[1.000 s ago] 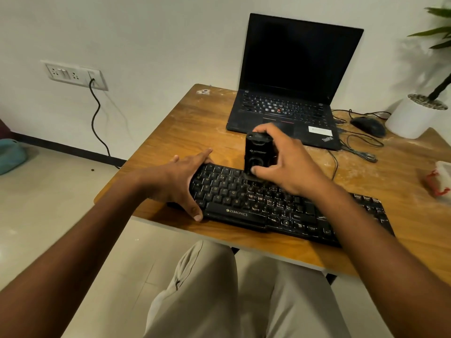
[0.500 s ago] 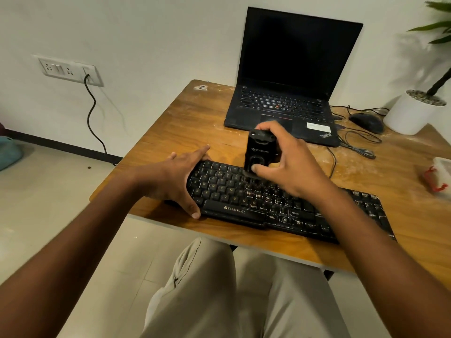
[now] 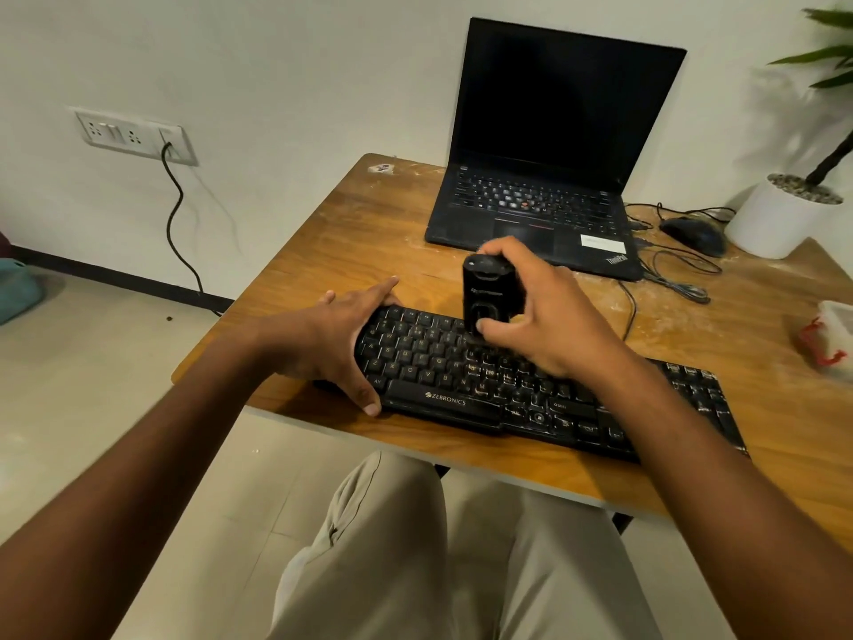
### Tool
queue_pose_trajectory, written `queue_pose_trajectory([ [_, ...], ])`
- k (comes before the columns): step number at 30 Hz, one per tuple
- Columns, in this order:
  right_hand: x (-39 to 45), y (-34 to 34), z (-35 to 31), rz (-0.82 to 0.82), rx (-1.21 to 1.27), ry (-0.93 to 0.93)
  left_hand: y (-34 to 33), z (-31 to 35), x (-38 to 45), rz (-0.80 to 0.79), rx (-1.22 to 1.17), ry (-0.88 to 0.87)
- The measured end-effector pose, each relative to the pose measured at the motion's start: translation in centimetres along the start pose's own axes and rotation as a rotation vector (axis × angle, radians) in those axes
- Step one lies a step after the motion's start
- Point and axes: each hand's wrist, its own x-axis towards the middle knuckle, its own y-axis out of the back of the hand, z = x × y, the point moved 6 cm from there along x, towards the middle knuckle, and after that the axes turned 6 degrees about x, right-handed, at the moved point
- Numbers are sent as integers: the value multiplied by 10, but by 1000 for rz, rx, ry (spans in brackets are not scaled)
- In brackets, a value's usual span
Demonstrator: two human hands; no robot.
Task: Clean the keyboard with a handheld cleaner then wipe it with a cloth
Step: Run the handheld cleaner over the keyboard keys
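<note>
An open black laptop [image 3: 544,187] with a dark screen stands at the back of the wooden table [image 3: 351,242]. A mouse [image 3: 692,234] and cables [image 3: 674,281] lie just right of it, near a white plant pot [image 3: 775,224]. A cord [image 3: 177,210] hangs from the wall socket [image 3: 134,135].

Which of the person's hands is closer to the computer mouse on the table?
The right. The right hand grips the handheld cleaner over the keyboard, below and left of the mouse. The left hand rests on the keyboard's far left end.
</note>
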Motion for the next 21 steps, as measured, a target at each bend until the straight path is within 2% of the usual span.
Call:
queue_pose_trajectory([
  [5,17,-31,-6,29,160,27,0,-2,2,-5,17,16],
  [12,-6,-2,21,-13,34,-103,0,-1,2,-7,15,-5],
  [16,-1,5,15,7,74,-73,0,-3,3,0,31,-18],
  [21,19,-25,-7,29,213,28,0,-4,4,0,27,7],
])
